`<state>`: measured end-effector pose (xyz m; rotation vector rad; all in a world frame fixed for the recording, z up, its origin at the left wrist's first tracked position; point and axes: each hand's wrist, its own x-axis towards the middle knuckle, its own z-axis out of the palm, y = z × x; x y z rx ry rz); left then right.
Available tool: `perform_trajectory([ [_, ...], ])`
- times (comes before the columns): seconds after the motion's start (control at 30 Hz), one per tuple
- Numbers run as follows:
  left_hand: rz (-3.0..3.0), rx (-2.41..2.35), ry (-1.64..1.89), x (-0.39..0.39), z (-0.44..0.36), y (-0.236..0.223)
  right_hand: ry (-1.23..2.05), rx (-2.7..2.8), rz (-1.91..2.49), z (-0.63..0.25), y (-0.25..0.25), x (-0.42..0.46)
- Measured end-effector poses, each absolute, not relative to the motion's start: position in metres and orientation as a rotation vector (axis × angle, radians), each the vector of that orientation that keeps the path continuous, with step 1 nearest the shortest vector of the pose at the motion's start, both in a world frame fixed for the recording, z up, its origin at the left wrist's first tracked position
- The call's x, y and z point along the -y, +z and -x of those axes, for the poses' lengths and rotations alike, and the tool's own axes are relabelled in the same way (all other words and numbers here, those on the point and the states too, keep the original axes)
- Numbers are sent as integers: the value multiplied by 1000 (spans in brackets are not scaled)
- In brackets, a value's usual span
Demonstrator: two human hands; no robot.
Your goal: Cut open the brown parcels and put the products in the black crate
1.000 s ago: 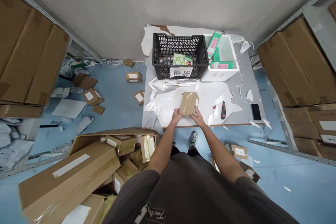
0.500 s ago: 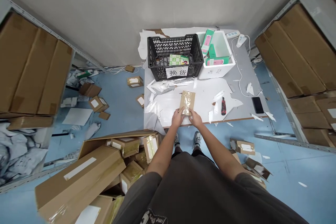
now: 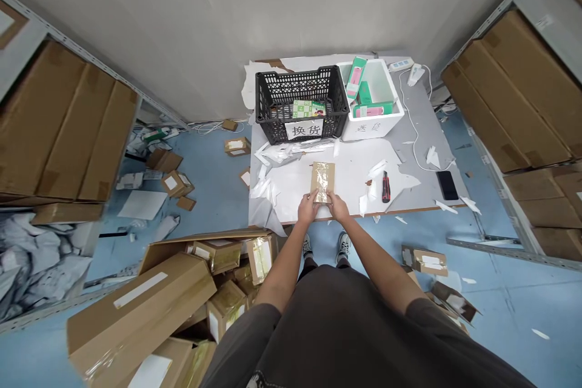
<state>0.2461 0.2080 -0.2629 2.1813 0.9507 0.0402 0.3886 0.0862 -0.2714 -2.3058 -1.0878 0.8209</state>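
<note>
A small flat cardboard box (image 3: 323,177) with shiny clear tape down its middle is over the near edge of the table (image 3: 291,209). My left hand (image 3: 309,207) grips its near left corner, and my right hand (image 3: 337,206) grips the near right corner. Both sets of fingers are closed on it. To its right lies a red and black utility knife (image 3: 386,187). Beyond the box stands a black plastic crate (image 3: 302,94) with a paper label and a green-and-white packet inside. Beside that, a white bin (image 3: 373,127) holds several green and pink boxes.
Torn white paper scraps (image 3: 266,188) litter the table. A phone (image 3: 447,185) lies at the right edge, near a power strip (image 3: 401,65) with a cable. A large carton full of parcels (image 3: 140,309) stands at my left. Shelves with cartons (image 3: 522,91) flank both sides.
The view has shifted slightly. The box has turned a little and now sits straighter between my hands, which keep hold of it.
</note>
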Motion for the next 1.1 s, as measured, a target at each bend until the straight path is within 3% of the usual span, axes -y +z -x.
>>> perform_trajectory([
  [0.5,-1992,-1103,230,-202,-249,-281,771,941,1958,-388,-289,-76],
  [0.73,-2272,-1047,371,-202,-245,-259,933,593,1696,-375,-285,-87],
  [0.93,-2487,-855,209,-186,-251,-252,832,393,1940,-387,-298,-85],
  [1.1,-2305,-894,149,-180,-260,-271,853,380,2091,-400,-315,-59],
])
